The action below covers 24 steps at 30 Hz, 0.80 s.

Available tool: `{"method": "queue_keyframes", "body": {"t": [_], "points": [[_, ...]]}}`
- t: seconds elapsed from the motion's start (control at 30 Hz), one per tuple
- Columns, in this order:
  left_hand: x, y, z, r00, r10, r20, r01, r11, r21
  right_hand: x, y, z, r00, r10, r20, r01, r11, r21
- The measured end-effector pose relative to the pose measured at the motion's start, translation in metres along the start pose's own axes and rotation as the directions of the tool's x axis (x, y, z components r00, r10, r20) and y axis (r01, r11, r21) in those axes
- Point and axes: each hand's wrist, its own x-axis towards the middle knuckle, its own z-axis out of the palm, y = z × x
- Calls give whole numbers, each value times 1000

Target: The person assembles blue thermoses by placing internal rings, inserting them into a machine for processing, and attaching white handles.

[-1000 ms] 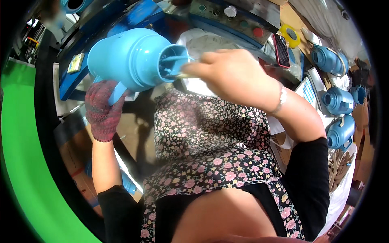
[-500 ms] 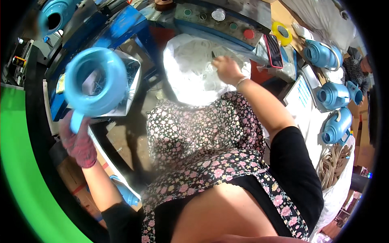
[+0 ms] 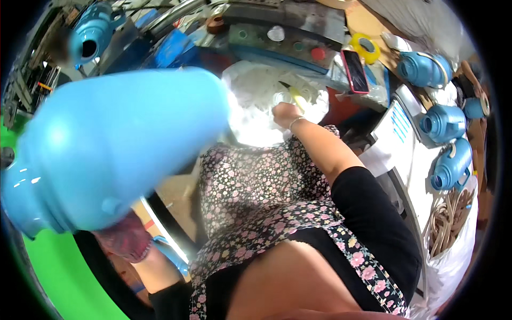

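A large glossy blue thermos casing (image 3: 117, 138), blurred by motion, lies tilted across the left of the view. My left hand (image 3: 125, 237), in a dark red knit glove, is under its near side, shut on it; the casing hides most of the fingers. My right hand (image 3: 287, 114), bare, is low in a white plastic-lined bin (image 3: 237, 80). Its fingers are curled in, and whatever they hold is hidden. Clear, ring-like pieces (image 3: 281, 97) lie close by the fingers. A knife with a yellow handle (image 3: 298, 98) rests in the bin just beyond that hand.
Behind the bin stands a machine panel with a red button (image 3: 318, 53). A phone (image 3: 356, 72) and a yellow tape roll (image 3: 365, 48) lie to its right. Several blue casings (image 3: 445, 122) line the right side, above a bag of beige straps (image 3: 448, 221). Another casing (image 3: 93, 34) is far left.
My left hand has swung the casing from mouth-on to sideways and closer to me. My right hand has moved nearer within the bin, uncovering the yellow knife handle. The whole view has shifted slightly.
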Motion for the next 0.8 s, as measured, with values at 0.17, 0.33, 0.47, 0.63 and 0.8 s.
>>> {"method": "queue_keyframes", "body": {"t": [0.17,0.33,0.47,0.63,0.8], "points": [[-67,25,42,890,256,377,-329,933,144,13,34,31,996,-83,-18,83,997,-4],[-34,90,61,564,171,808,306,865,-397,46,66,54,995,-55,-87,62,994,85],[-1,124,67,639,263,723,580,453,-677,19,54,40,999,32,18,-34,989,146],[11,139,88,654,621,432,121,477,-870,14,18,36,998,-57,32,55,996,68],[30,137,78,605,659,447,-7,566,-825,27,27,55,967,-161,199,166,986,-10]]}}
